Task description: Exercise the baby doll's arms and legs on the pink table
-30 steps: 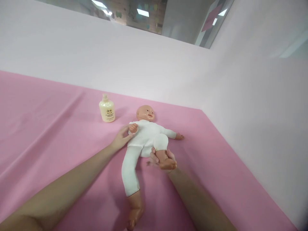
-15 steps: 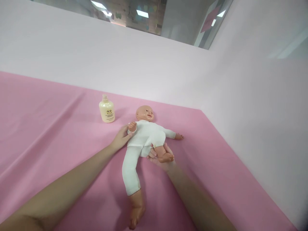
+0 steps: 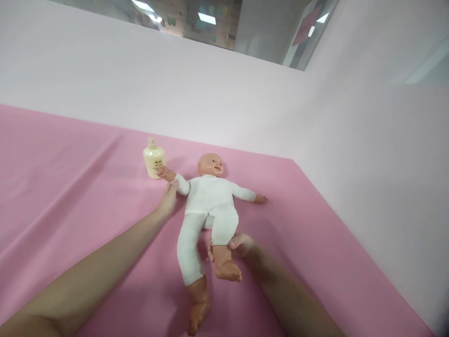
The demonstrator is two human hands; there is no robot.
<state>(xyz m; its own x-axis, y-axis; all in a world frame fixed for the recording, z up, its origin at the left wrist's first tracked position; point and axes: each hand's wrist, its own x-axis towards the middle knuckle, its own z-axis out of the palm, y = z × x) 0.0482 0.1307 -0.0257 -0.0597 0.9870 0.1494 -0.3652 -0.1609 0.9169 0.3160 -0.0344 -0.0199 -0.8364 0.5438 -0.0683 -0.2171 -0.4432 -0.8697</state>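
Observation:
A baby doll (image 3: 206,201) in a white suit lies on its back on the pink sheet (image 3: 70,187), head toward the wall. My left hand (image 3: 167,199) holds the doll's outstretched arm near the elbow, fingers closed on the sleeve. The doll's small hand touches a cream lotion bottle (image 3: 154,160). My right hand (image 3: 235,245) grips the doll's raised lower leg just below the white trouser cuff. The doll's other leg lies straight toward me, and its other arm points right.
The pink sheet covers the whole surface and meets pale walls at the back and on the right (image 3: 368,154). A fold runs across the sheet on the left. A mirror or window strip (image 3: 217,23) sits above the back wall.
The doll's arm, folded on its chest before, now stretches out left to the bottle with my left hand on it. The bent leg has come down toward me in my right hand.

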